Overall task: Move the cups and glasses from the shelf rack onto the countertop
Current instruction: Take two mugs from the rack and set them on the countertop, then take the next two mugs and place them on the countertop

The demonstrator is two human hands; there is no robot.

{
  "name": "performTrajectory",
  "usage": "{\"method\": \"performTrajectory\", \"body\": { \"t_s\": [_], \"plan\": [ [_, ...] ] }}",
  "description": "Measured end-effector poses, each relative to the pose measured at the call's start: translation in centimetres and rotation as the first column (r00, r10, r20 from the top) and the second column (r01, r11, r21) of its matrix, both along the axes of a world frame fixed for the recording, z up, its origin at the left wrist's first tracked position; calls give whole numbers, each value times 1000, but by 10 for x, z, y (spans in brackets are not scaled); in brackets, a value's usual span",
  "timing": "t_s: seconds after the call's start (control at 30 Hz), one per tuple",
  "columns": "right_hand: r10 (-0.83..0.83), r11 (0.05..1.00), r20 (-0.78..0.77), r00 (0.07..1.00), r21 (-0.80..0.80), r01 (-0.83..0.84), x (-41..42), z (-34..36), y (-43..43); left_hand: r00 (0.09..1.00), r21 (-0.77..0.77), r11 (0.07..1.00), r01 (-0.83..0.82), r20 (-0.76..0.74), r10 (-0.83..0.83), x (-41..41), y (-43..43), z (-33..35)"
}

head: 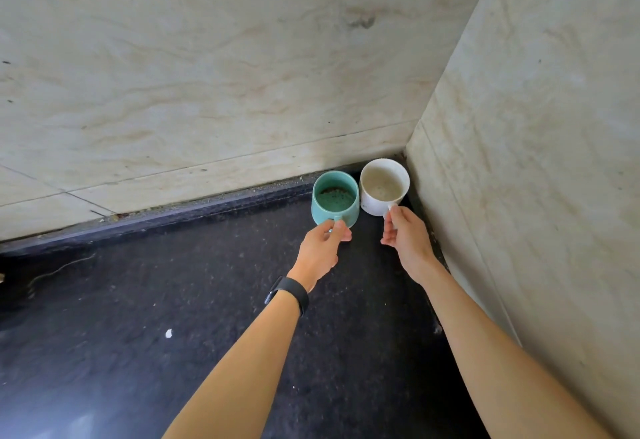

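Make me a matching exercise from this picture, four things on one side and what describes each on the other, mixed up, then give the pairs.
Things:
1. teal cup
2. white cup
3. left hand
4. countertop

Descriptions:
A. dark speckled surface
B. nearest the wall corner, handle pinched by the right hand
C. has a black band on its wrist
D. left of the other cup, with specks inside

Pairs: 1-D, 2-B, 3-C, 4-A
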State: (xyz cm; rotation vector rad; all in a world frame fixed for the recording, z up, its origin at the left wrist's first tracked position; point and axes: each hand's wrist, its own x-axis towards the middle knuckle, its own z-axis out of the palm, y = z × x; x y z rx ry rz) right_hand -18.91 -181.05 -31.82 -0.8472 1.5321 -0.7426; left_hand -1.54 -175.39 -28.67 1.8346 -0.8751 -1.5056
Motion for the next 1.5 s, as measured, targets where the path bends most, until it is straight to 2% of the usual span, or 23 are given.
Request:
{"method": "performTrajectory", "body": {
  "t_s": [0.2, 0.33, 0.43, 0.53, 0.67, 0.77, 0.9, 0.97, 1.1, 1.2, 1.33, 1.5],
  "plan": [
    [-33, 999, -56, 998, -22, 32, 5, 1, 3, 994, 23, 996, 86, 71, -88, 1, -2, 0],
    [-7, 999, -208, 978, -34, 0, 5, 21, 11, 973, 91, 992, 92, 204, -109, -2, -6, 11],
    [12, 998, -286, 958, -58, -30, -1, 45, 30, 905, 138, 976, 166, 372, -207, 1, 0, 25],
    [55, 991, -382, 923, -89, -96, -4, 76, 59, 866, 154, 968, 196, 437, -245, 11, 23, 51],
    [302, 925, -448, 841, -75, -372, 11, 124, 99, 680, 132, 939, 318, 658, -323, 43, 75, 102],
    [451, 748, -556, 698, -192, -636, 46, 166, 115, 563, 82, 956, 281, 793, -233, 85, 123, 147],
    [530, 343, -735, 423, -270, -900, 125, 222, 141, 443, 43, 993, 110, 892, -88, 143, 209, 202],
    [509, 145, -798, 323, -290, -946, 169, 251, 168, 379, 13, 1000, -25, 925, -3, 164, 266, 228],
    [507, -203, -825, 251, -397, -895, 245, 305, 258, 214, -60, 943, -328, 967, 135, 182, 410, 275],
    [560, -400, -803, 202, -475, -784, 287, 337, 352, 66, -141, 826, -545, 975, 210, 169, 539, 311],
    [611, -621, -790, 51, -519, -587, 313, 369, 496, -95, -214, 587, -781, 969, 226, 111, 711, 353],
    [614, -767, -783, -98, -563, -308, 296, 417, 679, -216, -237, 264, -935, 971, 105, 3, 887, 396]
  ]
}}
